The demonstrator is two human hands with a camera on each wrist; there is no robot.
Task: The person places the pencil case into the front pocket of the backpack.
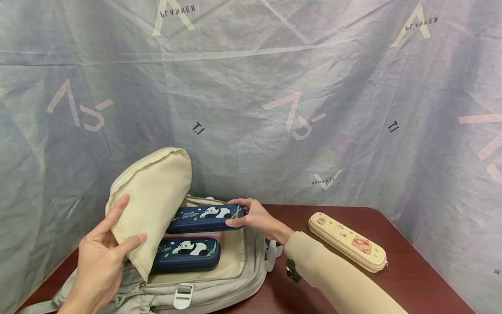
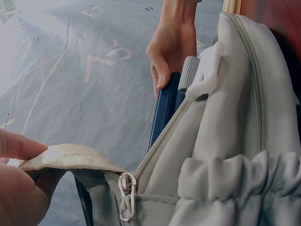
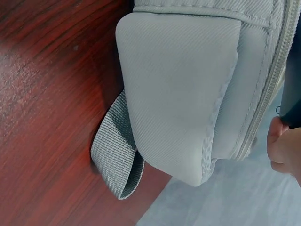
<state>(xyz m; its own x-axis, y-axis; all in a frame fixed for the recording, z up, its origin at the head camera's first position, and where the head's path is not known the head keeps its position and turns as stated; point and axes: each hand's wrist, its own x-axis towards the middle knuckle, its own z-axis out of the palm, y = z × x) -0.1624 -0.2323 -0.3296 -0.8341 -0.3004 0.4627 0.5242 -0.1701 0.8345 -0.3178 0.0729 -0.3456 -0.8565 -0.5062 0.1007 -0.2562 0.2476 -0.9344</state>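
A pale grey backpack (image 1: 251,257) lies on the table with its cream-lined flap (image 1: 157,196) raised. My left hand (image 1: 98,257) pinches the flap's edge between thumb and fingers; the left wrist view shows the zip pull (image 2: 126,195) beside it. At the bag's far side my right hand (image 1: 259,218) grips the end of a navy panda pencil case (image 1: 213,223), whose other end is hidden behind the flap. A second navy panda pencil case (image 1: 188,257) lies inside the bag, nearer me. Between the two shows a strip of something pink (image 1: 215,235).
On the right of the dark red table (image 1: 415,244) lies a cream pencil case (image 1: 347,240) with cartoon bears. A grey patterned curtain (image 1: 243,109) hangs behind and around the table. The backpack's strap (image 3: 117,150) rests on the tabletop.
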